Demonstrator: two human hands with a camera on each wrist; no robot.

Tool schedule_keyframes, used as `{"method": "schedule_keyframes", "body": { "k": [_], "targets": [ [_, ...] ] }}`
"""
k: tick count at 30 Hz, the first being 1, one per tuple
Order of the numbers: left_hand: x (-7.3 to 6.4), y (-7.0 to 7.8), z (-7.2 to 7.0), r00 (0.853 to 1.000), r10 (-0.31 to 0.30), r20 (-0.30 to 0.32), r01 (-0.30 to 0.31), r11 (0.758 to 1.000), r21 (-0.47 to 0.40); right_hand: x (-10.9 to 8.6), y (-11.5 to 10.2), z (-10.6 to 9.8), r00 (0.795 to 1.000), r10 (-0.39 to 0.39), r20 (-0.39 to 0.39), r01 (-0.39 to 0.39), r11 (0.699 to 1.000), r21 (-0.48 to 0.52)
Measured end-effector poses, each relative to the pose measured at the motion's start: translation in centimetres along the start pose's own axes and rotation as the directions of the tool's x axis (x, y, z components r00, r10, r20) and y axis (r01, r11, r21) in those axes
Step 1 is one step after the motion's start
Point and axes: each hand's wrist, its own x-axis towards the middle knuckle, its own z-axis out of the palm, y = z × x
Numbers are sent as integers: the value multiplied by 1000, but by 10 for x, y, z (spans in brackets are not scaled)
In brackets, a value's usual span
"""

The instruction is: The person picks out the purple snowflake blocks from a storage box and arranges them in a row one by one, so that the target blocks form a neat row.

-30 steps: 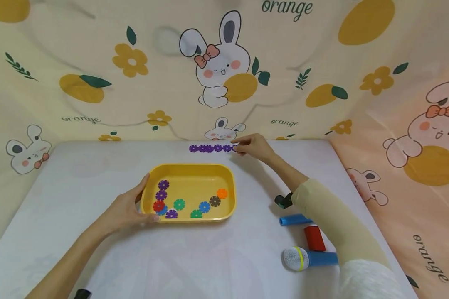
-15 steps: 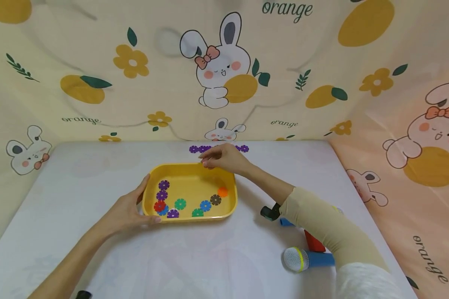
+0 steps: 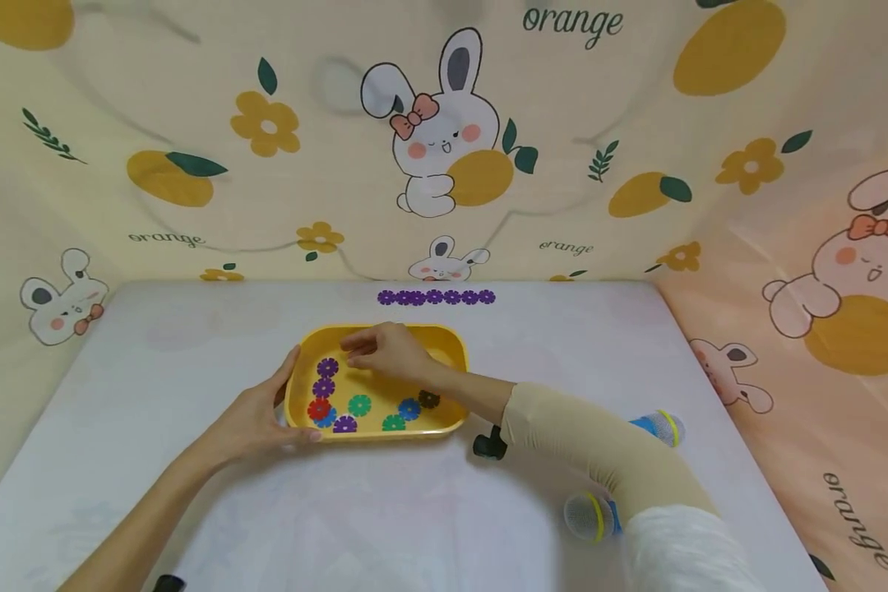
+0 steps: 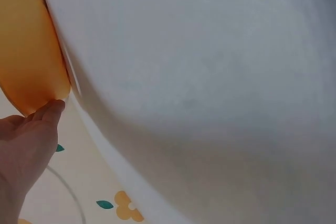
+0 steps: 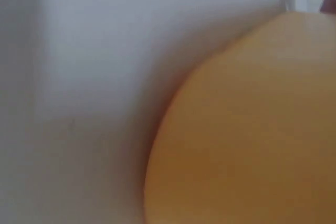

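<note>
My left hand (image 3: 255, 419) grips the left end of a shallow yellow tray (image 3: 380, 398), its thumb on the front rim. The left wrist view also shows these fingers against the tray's side (image 4: 31, 40). Inside the tray lie several notched snowflake discs: purple ones (image 3: 328, 367) at the left, a red one (image 3: 319, 409), and green, blue and brown ones nearer the front. My right hand (image 3: 392, 349) hovers over the tray, fingers loosely bent, with no disc visible between them. Behind the tray runs a row of linked purple discs (image 3: 435, 297). The right wrist view is blurred.
Two toy microphones lie on the white table at the right, one nearer (image 3: 590, 516) and one farther (image 3: 666, 427), both partly behind my right sleeve (image 3: 592, 436). A printed cloth wall (image 3: 266, 197) rises at the table's back edge.
My right hand has left the right end of the purple row and moved left and nearer, over the tray. The forearm now covers the orange disc and red block. The left hand keeps its grip.
</note>
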Motion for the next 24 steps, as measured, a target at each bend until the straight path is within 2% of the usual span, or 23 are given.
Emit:
{"method": "schedule_keyframes", "body": {
  "k": [6,16,24],
  "targets": [
    [-1,-1,0,1000,6,4,-5,1000,-23,7,-3,20,997,30,-76,-33,999,-35],
    [-3,-2,0,1000,27,12,-26,998,-60,15,4,44,987,-41,-157,18,989,-145],
    [-4,-4,0,999,43,15,-42,997,-69,15,1,54,974,-145,-173,77,934,-347]
  ]
}}
